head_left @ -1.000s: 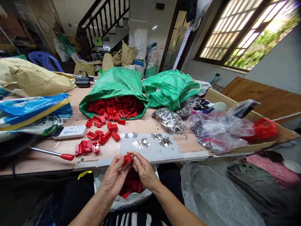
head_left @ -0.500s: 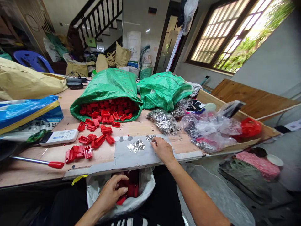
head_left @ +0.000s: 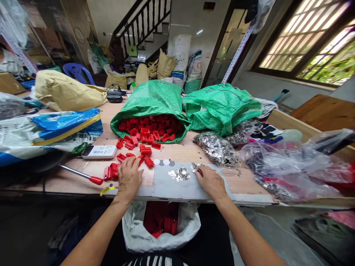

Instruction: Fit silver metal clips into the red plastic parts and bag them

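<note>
Across the far side of the wooden desk a green sack lies open, with loose red plastic pieces in front, to the left. My left hand is over the nearer ones, fingers loosely bent, though I cannot tell if it grasps any. My right hand curls, fingertips close together, at the right-hand metal pile on the grey sheet, its grip hidden.

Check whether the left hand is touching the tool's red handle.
Apart: the head view shows a clear gap between the left hand and the red handle, with red pieces lying in it.
</note>
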Demonstrator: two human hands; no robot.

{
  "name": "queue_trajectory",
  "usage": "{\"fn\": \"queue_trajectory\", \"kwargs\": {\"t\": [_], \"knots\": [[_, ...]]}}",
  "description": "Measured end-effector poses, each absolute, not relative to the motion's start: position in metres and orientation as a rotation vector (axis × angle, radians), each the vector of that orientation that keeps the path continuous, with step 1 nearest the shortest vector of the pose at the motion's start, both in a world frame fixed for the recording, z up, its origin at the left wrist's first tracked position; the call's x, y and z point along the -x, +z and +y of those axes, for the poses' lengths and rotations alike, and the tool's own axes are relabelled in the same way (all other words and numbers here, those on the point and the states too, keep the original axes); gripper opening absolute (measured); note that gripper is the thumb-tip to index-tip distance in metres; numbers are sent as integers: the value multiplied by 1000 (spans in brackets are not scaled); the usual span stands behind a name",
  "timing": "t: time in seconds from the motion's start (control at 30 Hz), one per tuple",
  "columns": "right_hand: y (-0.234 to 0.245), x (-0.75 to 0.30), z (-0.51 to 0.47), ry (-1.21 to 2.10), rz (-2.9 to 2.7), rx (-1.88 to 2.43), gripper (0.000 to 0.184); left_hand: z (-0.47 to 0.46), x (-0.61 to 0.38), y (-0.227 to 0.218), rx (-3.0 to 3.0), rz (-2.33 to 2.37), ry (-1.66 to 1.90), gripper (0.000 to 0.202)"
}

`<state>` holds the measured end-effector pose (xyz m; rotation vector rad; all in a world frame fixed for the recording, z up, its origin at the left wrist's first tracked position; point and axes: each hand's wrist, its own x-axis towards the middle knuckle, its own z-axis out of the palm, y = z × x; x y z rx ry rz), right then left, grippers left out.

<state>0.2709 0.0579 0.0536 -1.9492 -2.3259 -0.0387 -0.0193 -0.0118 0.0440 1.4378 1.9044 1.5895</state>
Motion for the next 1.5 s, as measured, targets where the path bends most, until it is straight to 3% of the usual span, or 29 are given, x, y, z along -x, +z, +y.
{"fn": "queue_trajectory", "kwargs": {"t": [0.27,0.53,0.67,0.77,0.97,1.17,1.5], "knots": [[55,-277,46,57,-2268,1857,8,8,31,32,-2156,2430,868,32],[45,-285,44,109,-2201,1691,8,-13,33,30,-2291,2364,910,27],[43,-287,44,150,-2165,1659,9,-20,33,36,-1989,2230,1259,30],[41,-288,44,186,-2134,1662,11,-24,29,43,-1398,1938,1542,29],[41,-289,43,314,-2009,1569,17,-41,2,55,-440,1042,1390,33],[45,-289,41,569,-1851,1430,24,-54,-18,63,-375,866,1311,24],[60,-255,13,1044,-1671,1174,24,-57,-34,61,-386,759,1217,45]]}}
